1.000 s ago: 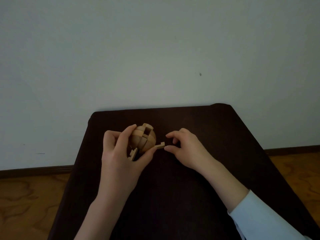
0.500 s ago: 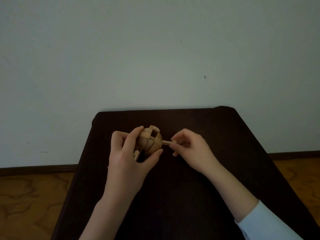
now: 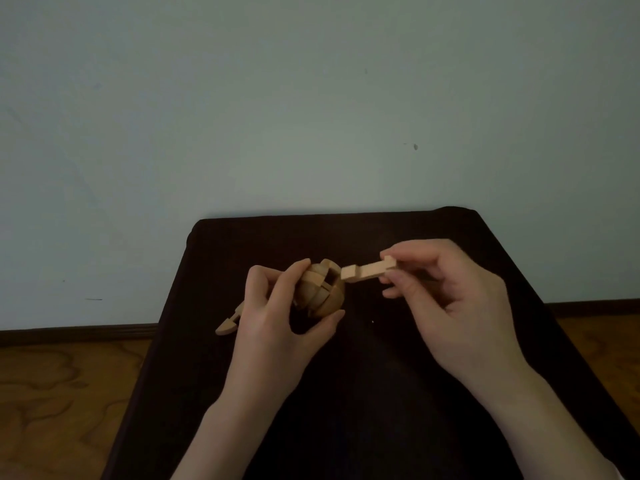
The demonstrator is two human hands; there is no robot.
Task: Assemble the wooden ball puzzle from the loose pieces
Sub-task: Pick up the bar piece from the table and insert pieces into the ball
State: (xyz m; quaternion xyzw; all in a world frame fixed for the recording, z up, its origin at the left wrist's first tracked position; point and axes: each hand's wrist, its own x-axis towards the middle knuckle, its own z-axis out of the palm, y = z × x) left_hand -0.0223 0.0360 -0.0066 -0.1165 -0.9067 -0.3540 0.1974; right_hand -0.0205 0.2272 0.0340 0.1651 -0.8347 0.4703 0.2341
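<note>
- The left hand (image 3: 277, 327) cups the ball (image 3: 320, 289) from the near-left side, forefinger over the top and thumb underneath, lifted above the table (image 3: 433, 375). Held this way, I'd say, the ball cannot turn while something is pushed into it.
- The ball is only partly built: a dark square slot faces right, left uncovered by the fingers, presumably so it can take the next part.
- The right hand (image 3: 453, 306) pinches a notched bar (image 3: 369, 270) by its far-right end, between thumb and fingertips. The bar lies roughly level, its free end pointing left at the slot and just beside it; I cannot tell whether it touches the ball.
- Gripping the bar at its tail leaves most of its length free to slide in, which looks like the reason for that hold.
- A curved piece (image 3: 228, 323) sticks out to the left behind the left hand, over the table's left edge. Whether the hand's hidden fingers hold it or it hangs from the ball, I cannot tell.
- To my eye the job is well along: this bar and that curved piece are the only parts showing outside the ball.
</note>
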